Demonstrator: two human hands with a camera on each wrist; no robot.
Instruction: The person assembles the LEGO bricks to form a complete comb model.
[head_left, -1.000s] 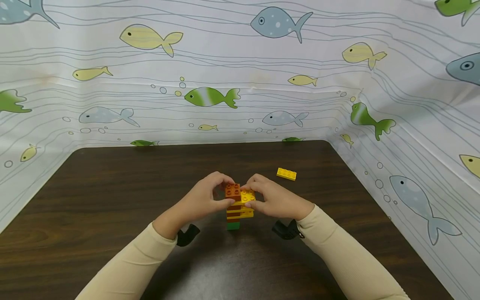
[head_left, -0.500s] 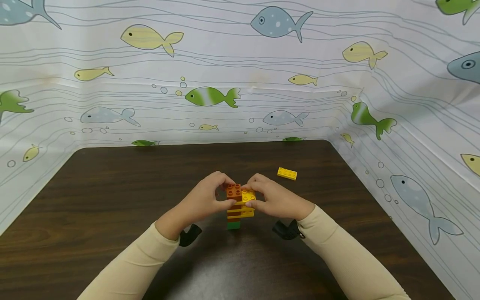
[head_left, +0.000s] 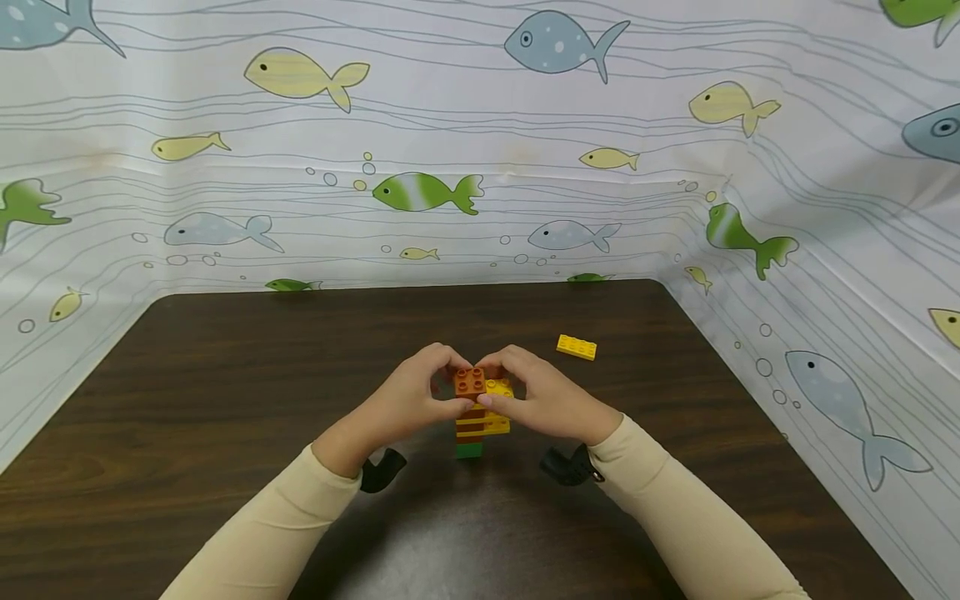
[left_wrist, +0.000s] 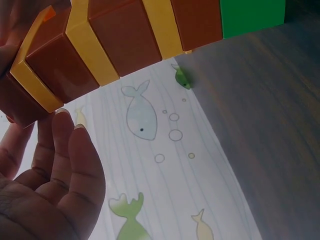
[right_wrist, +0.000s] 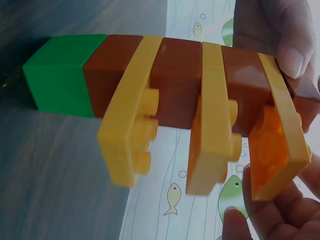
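Note:
In the head view a tower of toy building bricks stands upright on the table, with a green brick at its base. Above it, brown bricks alternate with yellow plates that jut out to the right. A brown brick tops the stack. My left hand pinches this top brick, thumb in front and fingers behind. From the other side, my right hand grips it too, its thumb at the front right corner and fingertips at the back. The right hand partly covers the uppermost yellow plate.
A loose yellow plate lies on the dark wooden table, behind and right of the tower. A white curtain with printed fish encloses the table's back and sides.
My right hand has shifted left, from the uppermost yellow plate to the top brown brick. My left hand stays at the brick. The tower and loose plate have hardly moved.

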